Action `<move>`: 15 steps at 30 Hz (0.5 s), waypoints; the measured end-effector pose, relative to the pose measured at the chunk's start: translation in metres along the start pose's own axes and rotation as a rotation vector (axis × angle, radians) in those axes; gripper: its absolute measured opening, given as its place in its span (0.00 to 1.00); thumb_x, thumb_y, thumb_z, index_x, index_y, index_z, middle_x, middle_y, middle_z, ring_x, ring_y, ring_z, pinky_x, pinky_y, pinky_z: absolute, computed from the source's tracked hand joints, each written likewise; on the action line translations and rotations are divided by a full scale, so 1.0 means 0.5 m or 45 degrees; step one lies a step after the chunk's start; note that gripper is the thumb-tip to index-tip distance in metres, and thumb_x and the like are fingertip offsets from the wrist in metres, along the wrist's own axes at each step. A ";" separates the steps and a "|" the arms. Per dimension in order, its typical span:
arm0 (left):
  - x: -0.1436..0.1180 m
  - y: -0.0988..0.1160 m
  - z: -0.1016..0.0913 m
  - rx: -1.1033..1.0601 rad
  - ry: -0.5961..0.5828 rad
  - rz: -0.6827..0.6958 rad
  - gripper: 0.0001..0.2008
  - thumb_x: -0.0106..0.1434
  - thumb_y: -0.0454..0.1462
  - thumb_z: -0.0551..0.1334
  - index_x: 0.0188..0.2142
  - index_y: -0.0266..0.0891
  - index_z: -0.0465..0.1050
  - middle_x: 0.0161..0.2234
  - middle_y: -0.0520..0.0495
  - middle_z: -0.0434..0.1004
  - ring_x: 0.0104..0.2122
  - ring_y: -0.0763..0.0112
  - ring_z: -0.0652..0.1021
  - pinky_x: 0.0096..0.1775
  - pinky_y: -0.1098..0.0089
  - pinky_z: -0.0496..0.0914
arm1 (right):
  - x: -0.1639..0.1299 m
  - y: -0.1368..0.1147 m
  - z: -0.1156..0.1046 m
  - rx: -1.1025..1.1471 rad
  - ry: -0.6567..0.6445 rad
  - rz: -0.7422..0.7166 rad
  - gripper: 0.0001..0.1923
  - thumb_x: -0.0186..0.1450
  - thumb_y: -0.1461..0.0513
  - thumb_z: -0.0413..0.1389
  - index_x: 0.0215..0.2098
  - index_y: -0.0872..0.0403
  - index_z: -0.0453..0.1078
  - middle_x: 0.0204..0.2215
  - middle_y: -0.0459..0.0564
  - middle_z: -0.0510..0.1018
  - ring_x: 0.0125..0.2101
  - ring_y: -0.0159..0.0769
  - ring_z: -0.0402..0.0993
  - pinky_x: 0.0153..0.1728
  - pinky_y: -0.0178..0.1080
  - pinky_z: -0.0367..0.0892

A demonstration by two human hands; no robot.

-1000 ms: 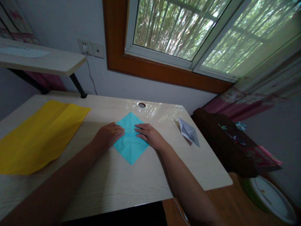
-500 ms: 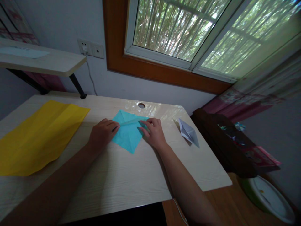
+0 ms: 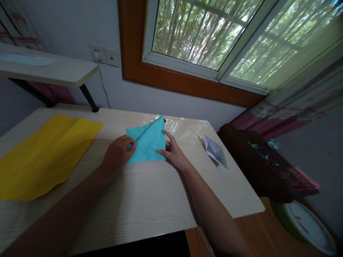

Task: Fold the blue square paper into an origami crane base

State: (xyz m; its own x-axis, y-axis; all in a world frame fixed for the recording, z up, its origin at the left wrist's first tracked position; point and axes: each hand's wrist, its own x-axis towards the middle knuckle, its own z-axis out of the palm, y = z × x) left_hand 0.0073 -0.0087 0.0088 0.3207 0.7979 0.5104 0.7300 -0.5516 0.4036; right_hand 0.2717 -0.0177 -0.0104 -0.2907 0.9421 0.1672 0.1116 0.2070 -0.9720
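Both forearms reach in from the near edge across the pale wooden surface. The left hand is curled, its fingers pinching the left edge of the turquoise paper; the right hand is half open, fingertips pressed against the paper's right edge. The paper lies mid-surface between the hands, creased along a diagonal, its far corner lifted. A yellow sheet lies flat well to the left, a folded white paper to the right. Beyond, a window shows greenery.
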 end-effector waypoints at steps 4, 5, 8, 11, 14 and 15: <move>0.002 0.002 0.000 -0.200 -0.027 -0.079 0.12 0.71 0.42 0.55 0.35 0.41 0.72 0.36 0.46 0.77 0.39 0.63 0.78 0.45 0.62 0.72 | -0.002 -0.004 -0.003 0.135 0.006 0.006 0.47 0.62 0.48 0.64 0.70 0.41 0.44 0.43 0.48 0.78 0.34 0.35 0.76 0.35 0.37 0.74; 0.003 -0.001 -0.002 -0.227 -0.018 -0.120 0.13 0.71 0.42 0.54 0.35 0.40 0.73 0.36 0.46 0.77 0.39 0.63 0.78 0.45 0.62 0.72 | -0.003 -0.005 -0.006 0.137 0.007 -0.009 0.46 0.63 0.47 0.63 0.70 0.41 0.44 0.44 0.49 0.78 0.36 0.36 0.76 0.36 0.39 0.75; 0.008 -0.022 -0.006 -0.252 0.048 -0.186 0.14 0.72 0.44 0.54 0.38 0.40 0.74 0.41 0.44 0.78 0.42 0.62 0.78 0.49 0.60 0.72 | -0.007 -0.008 -0.019 0.092 -0.023 -0.048 0.43 0.65 0.45 0.59 0.70 0.41 0.43 0.49 0.51 0.77 0.40 0.39 0.77 0.40 0.42 0.75; 0.012 -0.053 -0.006 -0.209 0.134 -0.206 0.15 0.71 0.45 0.55 0.45 0.38 0.75 0.48 0.40 0.77 0.53 0.57 0.75 0.58 0.54 0.67 | -0.011 -0.009 -0.034 0.006 -0.031 -0.043 0.40 0.66 0.44 0.56 0.70 0.41 0.44 0.50 0.51 0.77 0.41 0.40 0.77 0.41 0.43 0.75; 0.013 -0.080 0.000 -0.333 0.112 -0.377 0.19 0.69 0.48 0.58 0.52 0.38 0.71 0.55 0.38 0.74 0.54 0.56 0.75 0.56 0.55 0.70 | -0.013 -0.010 -0.047 -0.010 -0.011 -0.025 0.39 0.66 0.44 0.56 0.70 0.41 0.48 0.49 0.51 0.77 0.40 0.39 0.77 0.40 0.42 0.74; 0.013 -0.087 0.003 -0.453 0.065 -0.456 0.21 0.68 0.49 0.58 0.54 0.39 0.69 0.55 0.38 0.75 0.52 0.58 0.77 0.54 0.56 0.72 | -0.014 -0.010 -0.050 0.004 -0.002 -0.018 0.38 0.66 0.44 0.57 0.69 0.41 0.49 0.48 0.50 0.77 0.40 0.39 0.77 0.40 0.41 0.74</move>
State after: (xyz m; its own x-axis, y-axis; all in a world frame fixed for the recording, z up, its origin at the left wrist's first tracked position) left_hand -0.0214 0.0208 -0.0067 0.0515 0.9443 0.3250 0.5353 -0.3008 0.7893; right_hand 0.2967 -0.0187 -0.0024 -0.2939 0.9386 0.1809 0.1042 0.2196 -0.9700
